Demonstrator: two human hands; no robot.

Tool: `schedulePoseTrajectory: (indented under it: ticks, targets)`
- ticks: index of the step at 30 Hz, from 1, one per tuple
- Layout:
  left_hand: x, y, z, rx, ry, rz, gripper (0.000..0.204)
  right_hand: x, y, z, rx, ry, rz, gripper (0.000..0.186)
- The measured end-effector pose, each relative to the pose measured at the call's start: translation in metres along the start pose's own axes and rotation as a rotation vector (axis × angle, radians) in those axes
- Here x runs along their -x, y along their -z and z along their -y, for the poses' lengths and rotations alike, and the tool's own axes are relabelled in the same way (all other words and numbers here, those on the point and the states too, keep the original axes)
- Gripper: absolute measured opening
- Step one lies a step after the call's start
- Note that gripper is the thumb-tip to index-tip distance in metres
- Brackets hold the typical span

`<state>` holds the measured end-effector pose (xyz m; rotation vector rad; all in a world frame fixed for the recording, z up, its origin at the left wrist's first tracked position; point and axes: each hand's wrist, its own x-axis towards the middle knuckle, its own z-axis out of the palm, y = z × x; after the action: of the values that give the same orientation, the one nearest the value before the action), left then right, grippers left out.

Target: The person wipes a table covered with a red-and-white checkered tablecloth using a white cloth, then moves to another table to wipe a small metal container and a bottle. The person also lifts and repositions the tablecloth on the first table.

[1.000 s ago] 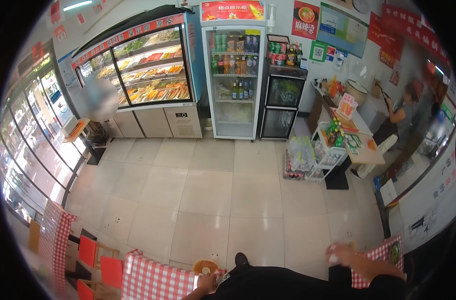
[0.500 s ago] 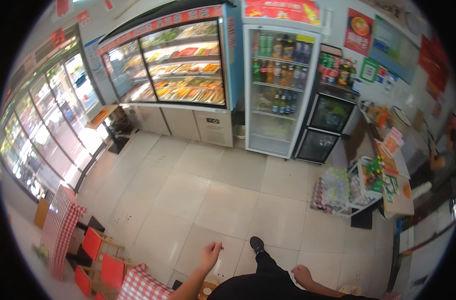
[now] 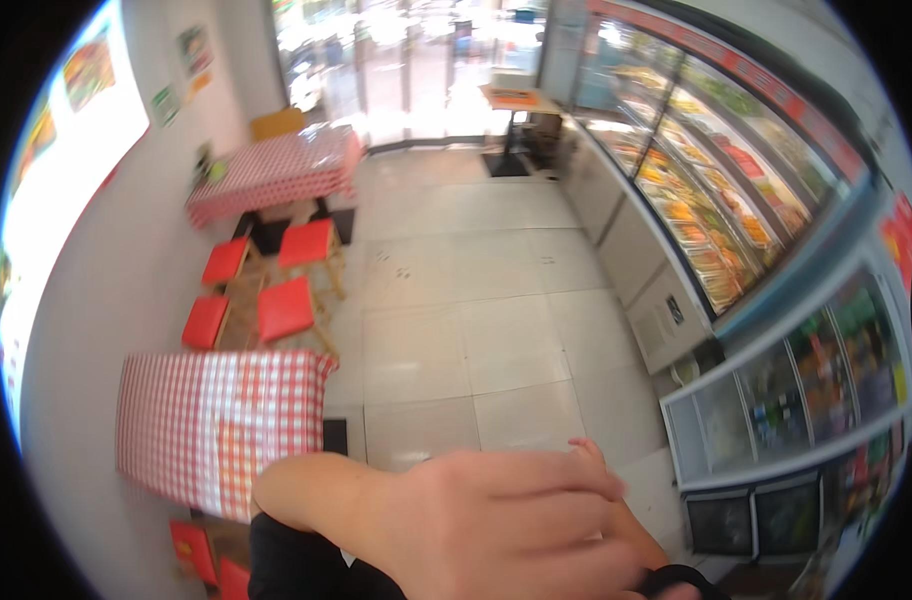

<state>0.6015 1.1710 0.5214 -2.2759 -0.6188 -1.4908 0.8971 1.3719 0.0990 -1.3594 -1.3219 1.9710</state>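
Note:
My left hand [image 3: 511,510] is raised close in front of me at the bottom centre, its back toward me and slightly blurred. Its fingers stretch to the right, a little bent, with nothing visible in them. They pass in front of my right hand [image 3: 588,450], of which only a bit of the fingers shows above them. My right forearm, in a dark sleeve, comes in from the lower right. Whether the two hands touch is hidden. Beside my left wrist, farther below, is a table with a red-and-white checked cloth [image 3: 216,400].
Red-topped wooden stools [image 3: 288,308] stand between this table and a second checked table [image 3: 266,175]. A small table [image 3: 516,100] stands by the bright glass doors [image 3: 406,70]. To the right are a food display case [image 3: 716,190] and a drinks fridge [image 3: 796,380]. Tiled floor [image 3: 466,260] runs between.
My view has swung left toward the doors and tables. Both hands, low and apart before, are now raised close together, the left in front of the right.

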Motion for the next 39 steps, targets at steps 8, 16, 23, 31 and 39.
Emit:
schedulePoseTrajectory:
  ticks: [8, 16, 23, 31, 39]
  targets:
    - [0.041, 0.054, 0.013, -0.693, 0.055, -0.384, 0.033, -0.125, -0.194, 0.056, 0.226, -0.106, 0.380, 0.025]
    - [0.148, 0.163, -0.008, -0.499, 0.691, -0.307, 0.019, -0.176, -0.395, 0.061, 0.909, -0.135, 1.050, 0.018]
    - [0.401, 0.106, -0.065, -0.851, 1.932, -1.311, 0.016, -0.258, -0.571, 0.048, 1.083, -0.197, 1.314, 0.021]
    - [0.549, -0.076, -0.230, -1.456, 2.172, -2.150, 0.034, -0.301, -0.732, -0.005, 1.249, -0.196, 1.331, 0.022]
    - [0.573, -0.065, -0.280, -1.517, 2.407, -2.156, 0.054, -0.313, -0.793, -0.104, 1.436, 0.123, 1.395, 0.017]
